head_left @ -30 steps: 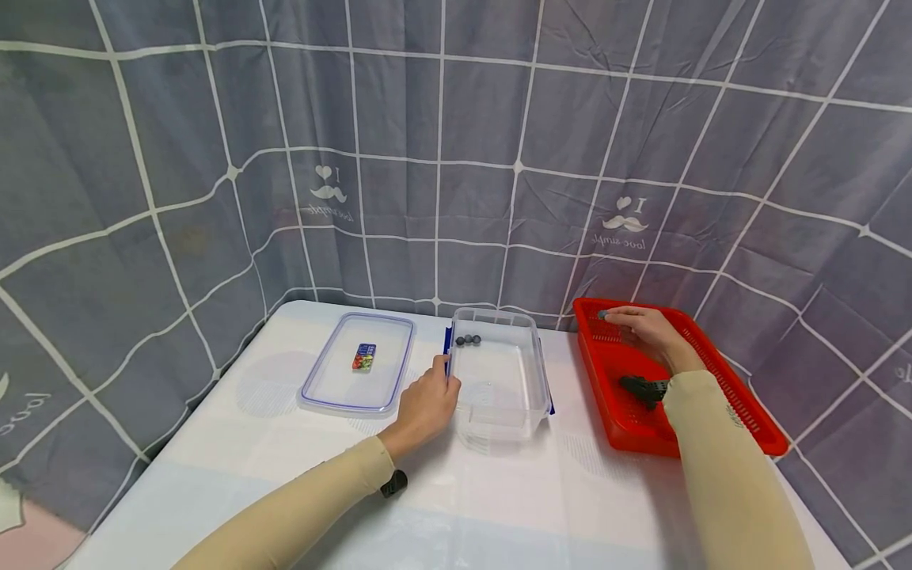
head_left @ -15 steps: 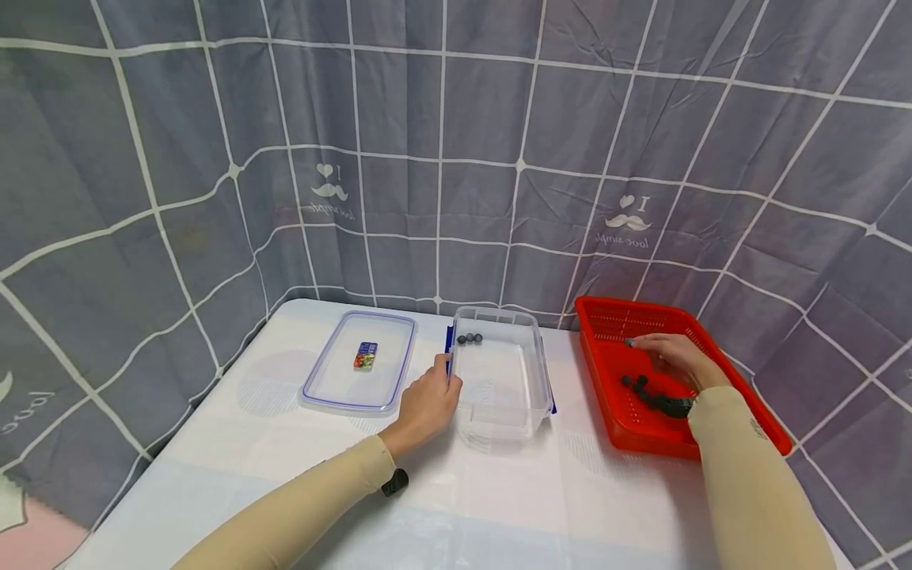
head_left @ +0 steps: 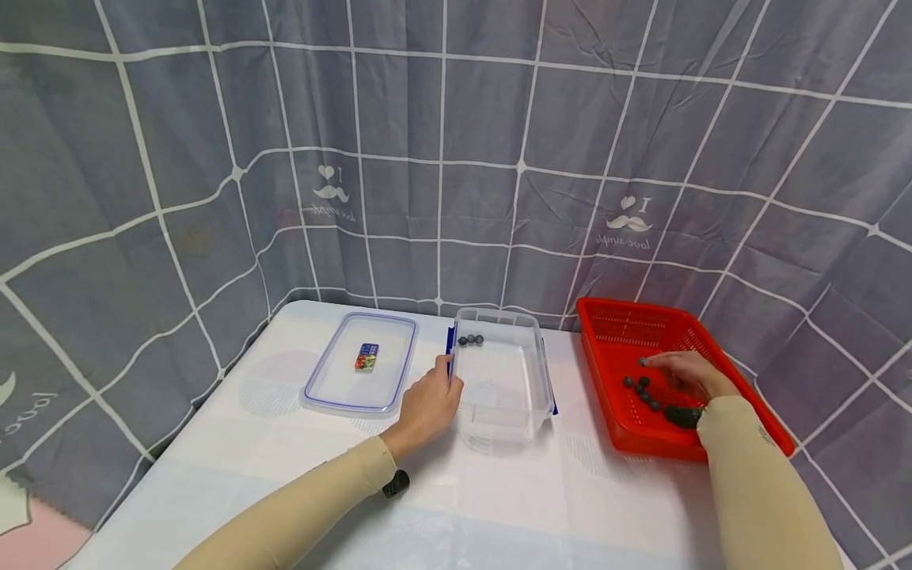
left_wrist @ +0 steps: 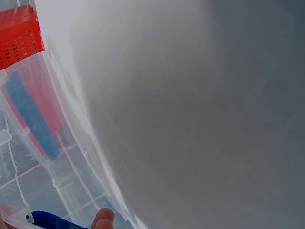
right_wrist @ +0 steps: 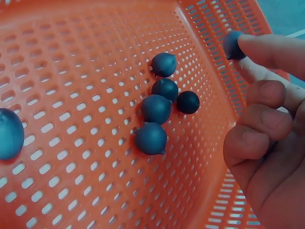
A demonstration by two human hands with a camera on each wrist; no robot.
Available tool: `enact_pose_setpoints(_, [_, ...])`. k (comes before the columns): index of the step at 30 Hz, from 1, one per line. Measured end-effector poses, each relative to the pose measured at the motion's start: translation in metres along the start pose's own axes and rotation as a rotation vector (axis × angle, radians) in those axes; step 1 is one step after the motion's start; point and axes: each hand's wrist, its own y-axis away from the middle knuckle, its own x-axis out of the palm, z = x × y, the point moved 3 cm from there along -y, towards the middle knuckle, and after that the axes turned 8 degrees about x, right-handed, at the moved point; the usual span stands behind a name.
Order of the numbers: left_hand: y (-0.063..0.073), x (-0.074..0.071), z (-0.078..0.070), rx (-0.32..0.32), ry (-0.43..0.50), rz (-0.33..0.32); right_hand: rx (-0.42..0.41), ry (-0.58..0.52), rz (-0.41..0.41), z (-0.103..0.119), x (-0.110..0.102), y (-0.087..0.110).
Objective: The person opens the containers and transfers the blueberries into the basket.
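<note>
My right hand (head_left: 687, 370) is over the red basket (head_left: 611, 412), pinching a blueberry (right_wrist: 233, 45) between thumb and index finger, its other fingers curled in. Below lie several loose dark blueberries (right_wrist: 156, 109) on the perforated basket floor; one more sits apart at the left edge of the right wrist view. At mid-table my left hand (head_left: 430, 400) grips the left side of a clear plastic container (head_left: 495, 380) by its blue latch (left_wrist: 50, 220). Three blueberries (head_left: 471, 340) sit in a row in the container's far left corner.
A clear lid (head_left: 388, 368) with a blue seal and a colourful label (head_left: 366, 356) lies flat left of the container. A grey checked curtain (head_left: 477, 198) hangs behind and beside the white-covered table (head_left: 456, 507).
My right hand has moved nearer and to the right over the basket, still pinching a blueberry. More blueberries on the basket floor are now visible. The left hand stays on the container.
</note>
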Motion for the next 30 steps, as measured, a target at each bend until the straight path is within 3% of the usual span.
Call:
enact_pose_setpoints(6, [0.000, 0.000, -0.001, -0.001, 0.005, -0.004, 0.050, -0.035, -0.024, 0.001, 0.001, 0.000])
enact_pose_setpoints(12, [0.001, 0.001, -0.001, 0.002, 0.016, 0.000, 0.010, 0.011, -0.061, 0.011, 0.004, -0.002])
enact_pose_setpoints(20, [0.001, 0.001, 0.000, -0.005, 0.013, 0.008, -0.052, 0.051, -0.077, 0.056, 0.015, -0.008])
enact_pose_setpoints(30, [0.001, -0.001, 0.000, -0.009, 0.011, 0.004, -0.103, 0.024, -0.084, 0.108, 0.035, -0.016])
